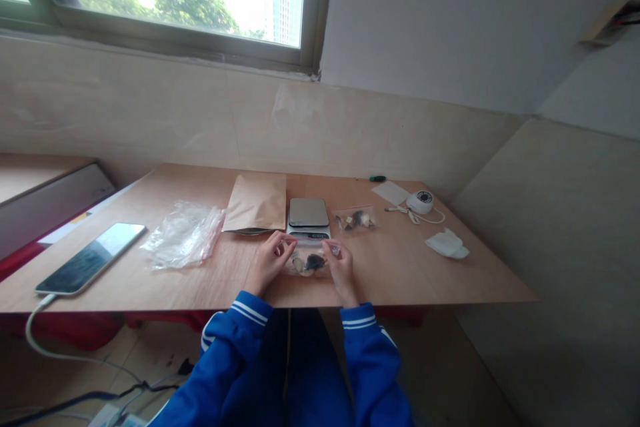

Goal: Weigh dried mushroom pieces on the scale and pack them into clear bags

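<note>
A small clear zip bag with dark and pale pieces inside lies at the table's front edge. My left hand pinches its upper left corner, and my right hand pinches the upper right corner. Just beyond the bag stands a kitchen scale with a metal plate; its dark display is partly visible above the bag. To the right of the scale lies a second filled zip bag. A brown paper pouch rests left of the scale.
On the left are a pile of clear plastic bags and a phone with a charging cable. At the right lie a white fan-like device with a cord, crumpled white paper, a flat white sheet and a green-handled tool.
</note>
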### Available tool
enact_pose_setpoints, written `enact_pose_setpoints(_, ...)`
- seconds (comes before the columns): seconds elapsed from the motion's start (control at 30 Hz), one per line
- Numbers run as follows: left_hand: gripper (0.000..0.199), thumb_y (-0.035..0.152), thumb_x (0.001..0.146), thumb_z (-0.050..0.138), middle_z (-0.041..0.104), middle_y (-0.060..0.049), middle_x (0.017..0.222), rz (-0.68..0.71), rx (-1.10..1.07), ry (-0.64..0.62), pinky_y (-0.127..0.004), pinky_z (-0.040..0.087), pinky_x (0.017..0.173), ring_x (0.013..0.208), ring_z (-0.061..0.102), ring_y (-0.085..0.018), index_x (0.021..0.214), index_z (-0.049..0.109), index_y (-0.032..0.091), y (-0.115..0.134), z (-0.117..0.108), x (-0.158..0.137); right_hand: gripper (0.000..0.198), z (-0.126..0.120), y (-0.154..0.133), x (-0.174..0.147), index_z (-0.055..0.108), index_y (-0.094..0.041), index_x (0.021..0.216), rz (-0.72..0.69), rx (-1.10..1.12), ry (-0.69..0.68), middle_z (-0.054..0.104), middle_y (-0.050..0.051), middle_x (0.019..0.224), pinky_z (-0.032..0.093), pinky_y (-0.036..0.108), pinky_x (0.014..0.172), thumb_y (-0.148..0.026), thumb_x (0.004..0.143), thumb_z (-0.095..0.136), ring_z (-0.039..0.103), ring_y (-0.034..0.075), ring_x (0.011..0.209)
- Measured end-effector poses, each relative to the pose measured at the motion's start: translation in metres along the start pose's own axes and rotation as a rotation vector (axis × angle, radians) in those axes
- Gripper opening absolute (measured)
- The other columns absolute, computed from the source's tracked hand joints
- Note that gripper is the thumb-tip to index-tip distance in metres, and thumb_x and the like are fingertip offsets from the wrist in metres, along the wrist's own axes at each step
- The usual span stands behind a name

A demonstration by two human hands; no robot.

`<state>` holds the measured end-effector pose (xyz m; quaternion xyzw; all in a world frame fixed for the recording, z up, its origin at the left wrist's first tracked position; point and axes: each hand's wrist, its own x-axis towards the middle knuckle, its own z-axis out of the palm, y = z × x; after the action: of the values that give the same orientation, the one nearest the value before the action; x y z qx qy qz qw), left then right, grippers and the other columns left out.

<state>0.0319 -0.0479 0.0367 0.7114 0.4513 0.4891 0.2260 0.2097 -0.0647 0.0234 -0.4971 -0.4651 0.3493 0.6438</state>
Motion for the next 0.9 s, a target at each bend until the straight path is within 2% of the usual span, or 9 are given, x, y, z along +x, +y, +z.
enact_pose_setpoints(0.47, 0.023, 0.04, 0.087, 0.051, 0.059, -0.001, 0.079, 0.006, 0.023, -0.003, -0.023, 0.041, 0.055, 0.057, 0.048, -0.009, 0.09, 0.063, 0.02, -0.004, 0.002, -0.001, 0.031, 0.0, 0.006, 0.002, 0.067, -0.015, 0.086, 0.056, 0.031, -0.022, 0.07, 0.006, 0.082, 0.053, 0.03, 0.071, -0.043, 0.073, 0.068, 0.065, 0.019, 0.078)
enact_pose_setpoints(0.67, 0.02, 0.038, 0.087, 0.052, 0.057, 0.0, 0.077, 0.009, 0.038, 0.008, -0.023, 0.041, 0.054, 0.056, 0.048, -0.009, 0.087, 0.061, 0.02, -0.006, 0.003, -0.001, 0.026, -0.001, 0.006, 0.003, 0.066, -0.017, 0.081, 0.001, 0.0, -0.038, 0.068, 0.003, 0.077, 0.051, 0.027, 0.067, -0.042, 0.074, 0.066, 0.063, 0.017, 0.073)
enact_pose_setpoints(0.9, 0.018, 0.036, 0.088, 0.051, 0.055, 0.0, 0.077, 0.024, 0.073, -0.002, -0.023, 0.042, 0.055, 0.057, 0.048, -0.009, 0.086, 0.059, 0.02, -0.006, 0.003, -0.001, 0.021, -0.001, 0.011, 0.004, 0.066, -0.018, 0.079, -0.039, -0.045, -0.032, 0.067, 0.002, 0.076, 0.05, 0.028, 0.069, -0.039, 0.076, 0.065, 0.062, 0.016, 0.073)
